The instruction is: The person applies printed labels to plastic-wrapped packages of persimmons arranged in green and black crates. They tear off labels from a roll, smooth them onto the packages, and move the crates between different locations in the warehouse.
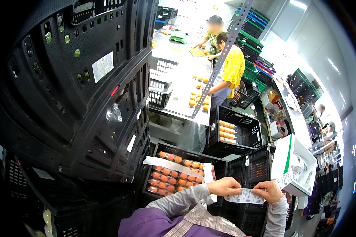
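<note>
Between my hands stretches a strip of printed paper labels (245,196). My left hand (225,186) pinches its upper edge near the left part, and my right hand (268,190) grips it further right. Beside my right hand stands a white box with a green stripe (296,166), holding rolls of labels (299,170); part of a printed strip hangs over its near edge. To the left of my left hand, a black plastic crate (190,152) holds clear packs of round orange-red fruit (166,179). A pale backing strip (173,166) lies across those packs.
Tall stacked black crates (106,89) rise close on the left. Ahead, another black crate (240,130) holds fruit packs. A slanting perforated metal post (219,62) stands before a worktable (178,97) with fruit, where two people handle fruit. More crates and supplies line the right side.
</note>
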Action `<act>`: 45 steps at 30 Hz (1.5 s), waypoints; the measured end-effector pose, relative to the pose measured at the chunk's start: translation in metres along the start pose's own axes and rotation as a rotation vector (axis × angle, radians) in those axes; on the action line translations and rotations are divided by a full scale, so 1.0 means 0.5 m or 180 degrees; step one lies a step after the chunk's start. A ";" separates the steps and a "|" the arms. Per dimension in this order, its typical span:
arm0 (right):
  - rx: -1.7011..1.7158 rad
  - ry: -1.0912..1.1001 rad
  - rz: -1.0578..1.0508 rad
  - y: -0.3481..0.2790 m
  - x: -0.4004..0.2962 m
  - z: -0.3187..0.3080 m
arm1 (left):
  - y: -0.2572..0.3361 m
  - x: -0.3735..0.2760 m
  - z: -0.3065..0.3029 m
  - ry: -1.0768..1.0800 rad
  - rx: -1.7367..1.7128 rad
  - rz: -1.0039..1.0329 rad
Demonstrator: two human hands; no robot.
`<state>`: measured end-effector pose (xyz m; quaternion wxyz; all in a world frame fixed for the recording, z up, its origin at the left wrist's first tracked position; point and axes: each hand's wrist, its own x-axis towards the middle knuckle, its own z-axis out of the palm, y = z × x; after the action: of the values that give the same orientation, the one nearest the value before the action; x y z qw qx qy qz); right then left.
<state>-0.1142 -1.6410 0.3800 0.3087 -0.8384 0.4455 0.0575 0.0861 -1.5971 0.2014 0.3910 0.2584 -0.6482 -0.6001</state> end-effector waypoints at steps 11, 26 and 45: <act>0.0108 0.0424 -0.0155 0.035 -0.008 -0.009 | 0.004 0.012 0.008 0.0054 -0.0259 0.0112; 0.0431 0.0856 -0.0410 0.062 -0.009 0.000 | 0.013 0.015 0.025 0.0409 -0.0710 0.0235; 0.0574 0.0708 -0.0627 0.048 0.032 -0.033 | 0.032 0.002 -0.004 0.0602 -0.0798 0.0051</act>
<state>-0.1264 -1.6713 0.3761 0.3356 -0.8481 0.3960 -0.1063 0.0892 -1.5966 0.2175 0.4843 0.2577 -0.5306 -0.6461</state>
